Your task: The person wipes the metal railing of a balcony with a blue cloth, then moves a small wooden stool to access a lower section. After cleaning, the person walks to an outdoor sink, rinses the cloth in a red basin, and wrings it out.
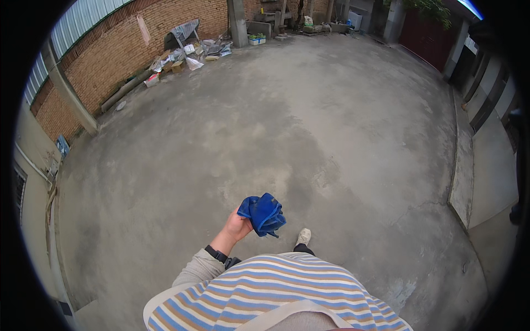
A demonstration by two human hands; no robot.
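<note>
A crumpled blue cloth (265, 213) is held out in front of my body in my left hand (239, 226). It covers most of the fingers, and its folds carry some dull stains. A black strap (216, 254) circles my left wrist, just beyond a pale sleeve. My right hand is out of view. Below the cloth lies grey concrete ground (232, 157), and one light-coloured shoe (304, 236) stands on it just ahead of my striped top (281, 285).
Paper, boxes and other litter (178, 60) lie along a brick wall (120, 41) at the far left. Concrete posts (237, 25) stand by that wall. A white box with green plants (256, 39) sits at the back. A raised ledge (461, 186) runs along the right, towards a dark red gate (426, 37).
</note>
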